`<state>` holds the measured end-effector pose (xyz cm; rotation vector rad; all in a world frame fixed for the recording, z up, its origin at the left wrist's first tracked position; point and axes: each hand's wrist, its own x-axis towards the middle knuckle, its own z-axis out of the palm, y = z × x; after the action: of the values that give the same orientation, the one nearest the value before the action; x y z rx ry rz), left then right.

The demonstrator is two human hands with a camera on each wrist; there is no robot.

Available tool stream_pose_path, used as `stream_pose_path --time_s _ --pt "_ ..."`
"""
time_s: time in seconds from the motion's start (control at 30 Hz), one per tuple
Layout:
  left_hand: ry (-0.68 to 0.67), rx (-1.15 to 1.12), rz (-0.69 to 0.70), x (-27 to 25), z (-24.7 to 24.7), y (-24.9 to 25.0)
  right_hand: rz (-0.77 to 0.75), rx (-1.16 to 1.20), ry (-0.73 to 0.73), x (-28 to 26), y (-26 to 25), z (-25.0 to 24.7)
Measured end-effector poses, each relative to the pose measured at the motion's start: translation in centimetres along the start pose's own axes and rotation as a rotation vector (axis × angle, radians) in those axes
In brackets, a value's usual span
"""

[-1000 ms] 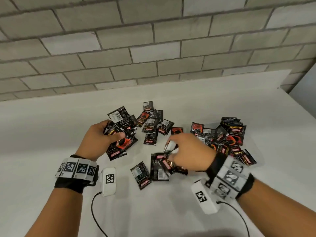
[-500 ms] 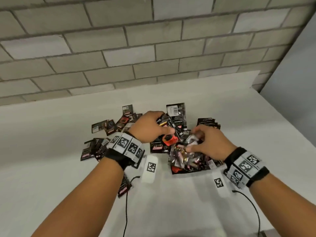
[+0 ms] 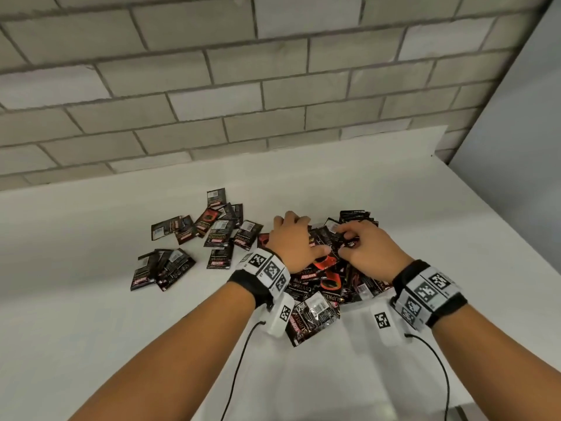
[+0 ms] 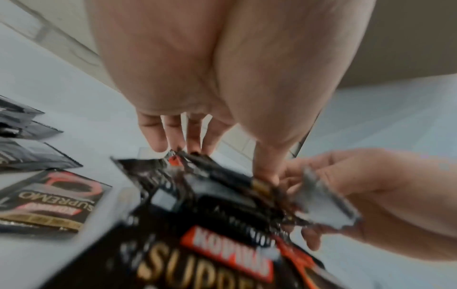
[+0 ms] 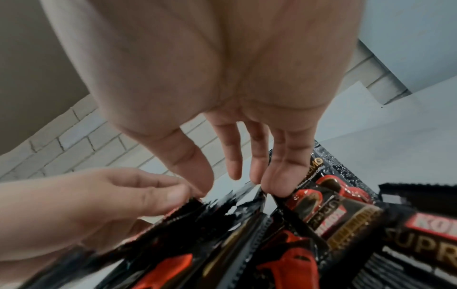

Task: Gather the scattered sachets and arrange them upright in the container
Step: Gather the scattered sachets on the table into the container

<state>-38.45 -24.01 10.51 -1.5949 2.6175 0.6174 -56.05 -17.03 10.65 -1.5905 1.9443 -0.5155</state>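
Black and red coffee sachets (image 3: 321, 281) lie heaped in a white container (image 3: 334, 375) just in front of me. My left hand (image 3: 291, 238) sits on top of the heap and holds a bunch of sachets (image 4: 210, 185) between thumb and fingers. Touching it on the right, my right hand (image 3: 361, 247) pinches a sachet (image 4: 321, 205) with curled fingers. In the right wrist view its fingertips (image 5: 274, 185) dip between the sachet tops (image 5: 247, 224). Both wrist views are blurred. One sachet (image 3: 312, 317) hangs over the container's near rim.
More sachets lie scattered on the white table to the left, one group (image 3: 218, 232) behind and one (image 3: 161, 268) nearer. A dark stack (image 3: 355, 215) stands behind the hands. A brick wall (image 3: 273, 101) closes the back and a grey panel (image 3: 516, 147) the right.
My left hand carried sachets from the scattered group on the left over to the container. The right hand brought its sachets there too, and both hands now meet on the heap.
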Motion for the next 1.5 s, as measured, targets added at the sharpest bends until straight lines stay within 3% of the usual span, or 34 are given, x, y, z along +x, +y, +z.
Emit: stream_pose_path --time_s 0.2,0.27,0.37,0.47,0.63,0.77,0.93,1.1,1.17,1.27,1.37,1.5 --pt "0.105 -0.245 0.091 -4.5 -4.3 -2.7 -0.05 -0.051 0.035 -0.3 0.4 -0.2" --pt "0.013 -0.298 0.073 -8.1 -4.5 -3.8 -0.122 -0.052 0.057 -0.9 0.2 -0.4" --pt "-0.258 -0.376 -0.067 -12.1 -2.0 -4.9 -0.198 -0.023 -0.006 -1.6 -0.5 -0.3" --pt "-0.406 -0.69 -0.156 -12.7 1.4 -4.8 -0.215 -0.048 -0.118 -1.9 -1.1 0.6" --pt "-0.19 -0.937 -0.156 -10.6 2.5 -4.1 -0.222 -0.064 -0.112 -1.8 -1.4 1.4" --pt "-0.043 -0.833 -0.14 -9.1 2.1 -3.9 -0.207 -0.056 -0.085 -1.8 -1.5 1.0" --pt "0.009 -0.716 -0.131 -8.7 1.2 -4.0 -0.224 -0.117 -0.155 -2.0 -1.6 0.5" --pt "0.172 -0.421 -0.141 -10.1 -0.2 -12.0 -0.194 -0.165 -0.119 -1.8 -1.5 0.9" --pt "0.045 -0.245 -0.204 -11.3 -0.1 -16.2 -0.218 -0.186 -0.074 -2.0 -2.0 0.6" --pt "-0.154 -0.08 -0.272 -12.7 1.0 -18.7 -0.321 -0.176 0.011 -2.9 -4.8 0.4" --pt "-0.197 0.012 -0.231 -12.9 2.8 -18.4 -0.445 -0.126 -0.02 -3.7 -9.1 2.1" --pt "-0.219 -0.103 -0.186 -12.9 3.0 -19.0 -0.493 -0.138 -0.099 -2.9 -13.1 7.0"
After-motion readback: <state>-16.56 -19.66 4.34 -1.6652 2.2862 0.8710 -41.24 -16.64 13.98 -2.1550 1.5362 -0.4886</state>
